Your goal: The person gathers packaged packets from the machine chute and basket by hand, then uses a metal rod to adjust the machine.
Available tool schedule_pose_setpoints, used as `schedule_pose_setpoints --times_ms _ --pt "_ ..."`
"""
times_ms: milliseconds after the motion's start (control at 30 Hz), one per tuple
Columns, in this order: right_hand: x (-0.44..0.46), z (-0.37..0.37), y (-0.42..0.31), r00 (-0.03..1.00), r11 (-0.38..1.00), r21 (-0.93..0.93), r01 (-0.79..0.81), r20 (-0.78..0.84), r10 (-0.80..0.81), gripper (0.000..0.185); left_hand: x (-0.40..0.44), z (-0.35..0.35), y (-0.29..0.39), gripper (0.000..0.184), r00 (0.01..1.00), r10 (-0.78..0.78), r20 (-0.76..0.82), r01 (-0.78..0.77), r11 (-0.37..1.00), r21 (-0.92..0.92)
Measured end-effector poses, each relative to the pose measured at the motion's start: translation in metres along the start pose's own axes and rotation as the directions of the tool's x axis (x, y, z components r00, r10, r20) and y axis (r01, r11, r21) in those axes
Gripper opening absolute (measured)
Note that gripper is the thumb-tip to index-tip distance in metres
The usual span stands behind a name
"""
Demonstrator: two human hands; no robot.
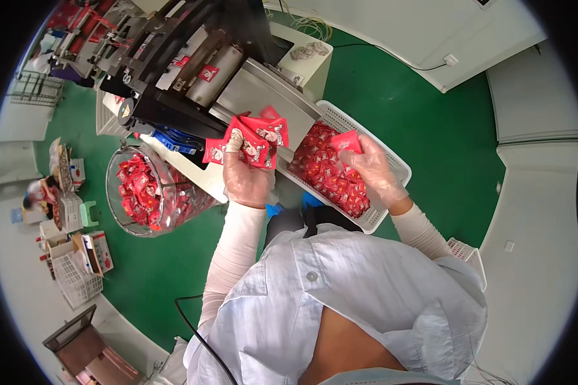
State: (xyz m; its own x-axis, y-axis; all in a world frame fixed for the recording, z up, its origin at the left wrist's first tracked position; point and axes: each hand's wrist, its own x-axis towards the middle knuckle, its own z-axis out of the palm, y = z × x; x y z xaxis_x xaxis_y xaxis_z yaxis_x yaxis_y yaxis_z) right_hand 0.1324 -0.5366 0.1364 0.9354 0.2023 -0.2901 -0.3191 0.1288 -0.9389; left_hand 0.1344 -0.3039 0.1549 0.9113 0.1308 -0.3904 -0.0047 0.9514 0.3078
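Several packets (255, 151) fill left fingers (236, 137); right fingers (371, 151) pinch 1.

The person's clear-gloved left hand (247, 183) is raised just left of the frame's centre, closed in a grip, its sleeved forearm (234, 247) rising from below. The gloved right hand (371, 172), right of centre, slants up leftward, apparently pinching, though blurred.

Packets (318, 168) in basket (398, 165) at right, bag (168, 221) left, machine (167, 106) ahead
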Motion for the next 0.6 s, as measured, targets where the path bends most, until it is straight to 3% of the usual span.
schedule_pose_setpoints --times_ms 67,100,200,300,400,433,533,567,600 --pt "0.006 -0.006 0.010 0.971 0.964 -0.181 0.193 -0.108 -0.215 0.035 -0.001 -0.004 -0.005 0.036 1.000 0.017 -0.021 -0.016 1.000 0.019" --pt "0.007 -0.008 0.010 0.910 0.829 -0.477 0.293 -0.128 -0.395 0.038 -0.002 -0.004 -0.007 0.036 0.999 0.022 -0.040 -0.021 0.999 0.024" --pt "0.007 0.002 0.005 0.924 0.849 -0.407 0.336 -0.033 -0.381 0.034 -0.008 -0.001 -0.016 0.034 1.000 0.012 -0.024 -0.011 0.998 0.056" --pt "0.011 0.025 0.006 0.964 0.928 -0.262 0.267 0.059 -0.260 0.029 -0.011 -0.005 -0.030 0.033 1.000 -0.022 0.012 0.021 0.995 0.101" --pt "0.007 0.048 -0.005 0.988 0.987 0.158 -0.037 0.151 0.013 0.027 -0.021 -0.011 -0.039 0.030 0.997 -0.052 0.051 0.039 0.972 0.231" --pt "0.014 0.046 0.004 0.994 1.000 -0.013 -0.021 0.109 0.023 0.027 -0.024 -0.015 -0.038 0.032 0.999 -0.032 0.016 0.027 0.968 0.251" --pt "0.019 0.025 0.015 0.992 0.993 -0.056 -0.099 0.075 0.103 0.026 -0.027 -0.031 -0.024 0.032 0.999 0.049 -0.004 -0.045 0.953 0.298" --pt "0.024 0.007 0.035 0.997 0.994 -0.108 -0.028 0.070 0.036 0.028 -0.026 -0.043 -0.017 0.032 0.997 0.041 -0.058 -0.023 0.960 0.280" --pt "0.023 -0.001 0.040 0.998 0.989 -0.133 -0.065 -0.016 0.063 0.029 -0.029 -0.048 -0.011 0.032 0.996 0.036 -0.081 -0.011 0.958 0.287"
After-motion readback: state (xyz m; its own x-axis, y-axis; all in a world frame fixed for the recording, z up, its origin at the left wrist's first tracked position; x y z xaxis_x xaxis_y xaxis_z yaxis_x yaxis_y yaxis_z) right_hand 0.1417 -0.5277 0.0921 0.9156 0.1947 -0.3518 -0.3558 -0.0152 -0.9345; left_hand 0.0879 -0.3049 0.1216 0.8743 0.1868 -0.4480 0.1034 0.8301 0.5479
